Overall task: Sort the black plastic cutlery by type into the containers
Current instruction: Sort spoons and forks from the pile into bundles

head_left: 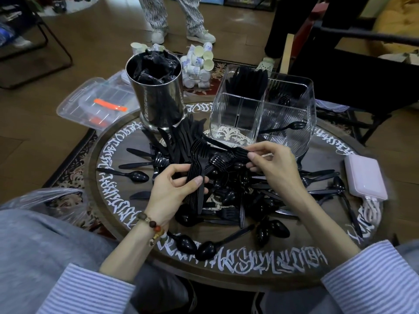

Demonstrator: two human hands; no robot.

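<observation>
1. Nearest us, our left hand (172, 191) grips a stack of forks (196, 164) by the handles.
2. Our right hand (274, 164) pinches 1 fork (238, 152) over the loose cutlery (254, 200) piled on the round table (226, 266).
3. Beyond stand a steel canister (156, 96) and a clear bin (265, 109) holding black pieces.

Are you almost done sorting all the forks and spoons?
Not yet. Some cutlery already stands in the clear container. The left hand holds a stack of forks, and the right hand pinches one more fork. A big mixed pile still lies on the table.
</observation>
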